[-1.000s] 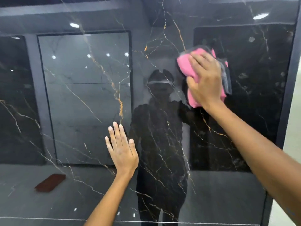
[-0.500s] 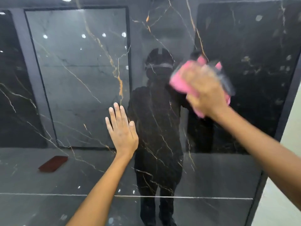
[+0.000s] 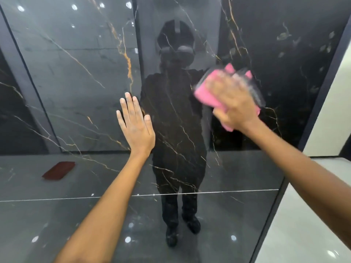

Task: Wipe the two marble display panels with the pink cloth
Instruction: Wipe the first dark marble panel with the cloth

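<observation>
A right hand (image 3: 232,103) clasps a crumpled pink cloth (image 3: 206,93) against a glossy black gold-veined marble panel (image 3: 76,73) (left hand (image 3: 135,124) flat, grip released); wiping appears mid-course, the second panel unseen.

Left hand (image 3: 135,126) flat on marble panel (image 3: 76,82); pink cloth (image 3: 207,93) right.

Left hand (image 3: 135,126) flat on marble panel (image 3: 76,92), blocking centre. Bare panel at nine o'clock and six o'clock.
</observation>
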Demonstrator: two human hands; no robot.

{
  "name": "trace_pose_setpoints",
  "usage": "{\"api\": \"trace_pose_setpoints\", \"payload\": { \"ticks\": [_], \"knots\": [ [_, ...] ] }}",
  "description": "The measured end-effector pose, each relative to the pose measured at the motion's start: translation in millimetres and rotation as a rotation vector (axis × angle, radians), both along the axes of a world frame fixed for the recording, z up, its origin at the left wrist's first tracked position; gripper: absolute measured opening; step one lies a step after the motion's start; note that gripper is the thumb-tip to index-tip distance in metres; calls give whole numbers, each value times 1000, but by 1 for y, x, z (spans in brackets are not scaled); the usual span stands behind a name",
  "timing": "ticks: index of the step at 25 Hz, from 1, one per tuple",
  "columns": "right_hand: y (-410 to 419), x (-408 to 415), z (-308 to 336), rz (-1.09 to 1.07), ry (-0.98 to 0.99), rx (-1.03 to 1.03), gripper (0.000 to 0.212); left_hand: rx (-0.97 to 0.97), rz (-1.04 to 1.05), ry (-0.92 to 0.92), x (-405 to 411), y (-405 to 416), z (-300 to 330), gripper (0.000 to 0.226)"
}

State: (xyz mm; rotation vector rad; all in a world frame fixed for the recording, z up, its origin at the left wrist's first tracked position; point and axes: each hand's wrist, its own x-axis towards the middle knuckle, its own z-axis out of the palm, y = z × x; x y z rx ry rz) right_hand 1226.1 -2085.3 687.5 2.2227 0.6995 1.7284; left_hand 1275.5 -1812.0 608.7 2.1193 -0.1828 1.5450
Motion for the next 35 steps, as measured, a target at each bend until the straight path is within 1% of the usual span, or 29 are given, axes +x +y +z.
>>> {"api": "trace_pose_setpoints", "payload": {
  "ticks": [2, 3, 4, 5, 6, 7, 8, 9, 10, 12, 13, 14, 15, 18, 19, 20, 21, 22, 25, 26, 27, 28, 29, 30, 31, 32, 33, 34, 35],
  "knots": [
    [-5, 0, -10, -36, -61, 428, 69, -8, -59, 22, -12, -11, -25, 56],
    [-3, 0, -47, -87, -57, 483, 73, 11, -82, 34, -17, -16, -45, 56],
    [1, -3, -97, -137, 21, 396, 80, 41, -88, 50, -20, -19, -65, 57],
    [4, -12, -147, -160, 121, 165, 87, 82, -74, 65, -19, -21, -82, 58],
    [1, -23, -189, -151, 256, -139, 91, 127, -48, 72, -16, -20, -95, 58],
    [-9, -33, -208, -152, 352, -368, 88, 157, -25, 71, -10, -18, -104, 58],
    [-23, -33, -202, -115, 371, -502, 81, 169, -6, 65, -5, -17, -109, 56],
    [-29, -28, -179, -91, 310, -498, 72, 168, 11, 58, 0, -17, -111, 55],
    [-28, -23, -147, -91, 245, -370, 66, 157, 22, 47, 2, -18, -110, 54],
    [-12, -5, -86, -96, 43, 100, 64, 153, 25, 11, 6, -20, -113, 56],
    [4, 2, -75, -86, 25, 253, 64, 165, 26, -1, 6, -20, -116, 56],
    [21, 6, -84, -71, 1, 259, 66, 178, 32, -13, 6, -19, -118, 56],
    [33, 8, -116, -78, 32, 143, 70, 185, 41, -18, 7, -18, -117, 56],
    [33, -20, -243, -90, 391, -507, 80, 182, 35, -35, 8, -18, -114, 56],
    [20, -27, -255, -107, 473, -620, 83, 188, 40, -46, 7, -18, -115, 56],
    [6, -26, -250, -67, 484, -672, 81, 191, 45, -53, 7, -18, -117, 56],
    [-5, -21, -231, -12, 403, -636, 75, 185, 47, -57, 8, -18, -117, 55],
    [-7, -14, -203, 8, 330, -522, 69, 177, 47, -63, 9, -19, -117, 55],
    [23, 2, -136, -60, 127, 174, 67, 179, 53, -79, 8, -19, -119, 55],
    [40, 3, -138, -90, 97, 250, 73, 183, 57, -85, 8, -19, -118, 55],
    [55, 2, -159, -149, 116, 159, 81, 182, 51, -84, 8, -19, -117, 55],
    [62, -4, -195, -198, 207, -85, 88, 176, 38, -80, 8, -19, -116, 54],
    [56, -12, -239, -192, 296, -349, 91, 170, 27, -74, 9, -19, -116, 54],
    [40, -24, -273, -160, 406, -542, 90, 168, 26, -67, 9, -19, -117, 54],
    [20, -35, -288, -142, 505, -626, 89, 165, 31, -59, 8, -19, -119, 54],
    [-1, -42, -283, -98, 559, -643, 88, 159, 35, -56, 6, -19, -120, 54],
    [-20, -42, -267, -54, 524, -611, 85, 152, 34, -55, 6, -20, -120, 54],
    [-35, -41, -239, -57, 431, -545, 81, 150, 28, -47, 7, -20, -119, 53],
    [-47, -37, -204, -112, 363, -382, 78, 152, 19, -40, 7, -19, -118, 53]
  ]
}}
